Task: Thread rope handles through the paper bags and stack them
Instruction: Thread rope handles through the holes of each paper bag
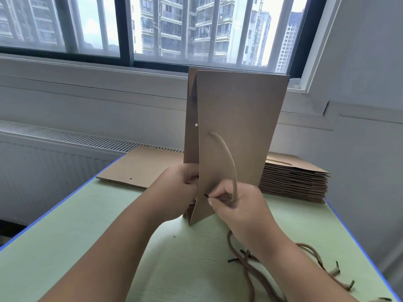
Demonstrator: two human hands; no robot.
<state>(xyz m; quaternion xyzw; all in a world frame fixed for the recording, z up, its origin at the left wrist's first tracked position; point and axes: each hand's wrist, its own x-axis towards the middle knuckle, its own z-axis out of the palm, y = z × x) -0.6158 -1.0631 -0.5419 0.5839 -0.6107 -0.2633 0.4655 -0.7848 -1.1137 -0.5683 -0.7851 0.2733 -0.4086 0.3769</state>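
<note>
A flat brown paper bag [237, 131] stands on edge on the green table [109, 247], its open end toward me. My left hand [174, 192] grips the bag's near edge, fingers tucked inside the fold. A tan rope handle [227, 158] comes out of one hole in the bag's right face and curves down into my right hand [237, 203]. My right hand pinches the rope's black tip against the bag's face near its lower edge. A small round hole [196, 125] shows on the bag's left panel.
A tall stack of flat bags [294, 179] lies behind right, and a single flat bag [139, 168] lies behind left. Several loose rope handles [316, 262] with black tips lie at the near right. Blue tape edges the table. A radiator grille and window sit beyond.
</note>
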